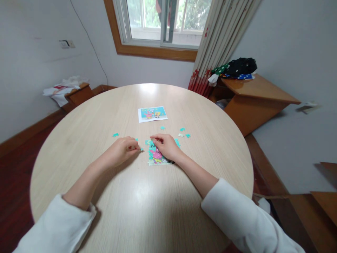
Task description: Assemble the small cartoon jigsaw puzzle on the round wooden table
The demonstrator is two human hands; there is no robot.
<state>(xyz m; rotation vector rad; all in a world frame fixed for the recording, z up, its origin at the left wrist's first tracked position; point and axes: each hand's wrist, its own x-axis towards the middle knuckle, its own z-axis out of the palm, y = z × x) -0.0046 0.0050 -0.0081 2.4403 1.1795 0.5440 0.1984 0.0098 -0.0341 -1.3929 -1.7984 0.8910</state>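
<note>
A partly assembled jigsaw puzzle (156, 158) lies flat on the table, showing a pink starfish cartoon figure on a turquoise ground. My left hand (126, 149) is just left of it, thumb and forefinger pinched on a small turquoise puzzle piece (142, 150). Across the puzzle's upper right rests my right hand (167, 144), covering much of that part. Its thumb and forefinger close on a small pale puzzle piece (152, 139) at the top edge; whether that piece is joined to the rest I cannot tell.
Loose pieces lie about: one on the left (116, 135), one above the puzzle (162, 128), several on the right (181, 135). A printed reference picture (152, 114) lies farther back on the round table (126, 203). Beyond the table's right edge stands a wooden cabinet (252, 91) with clothes on top.
</note>
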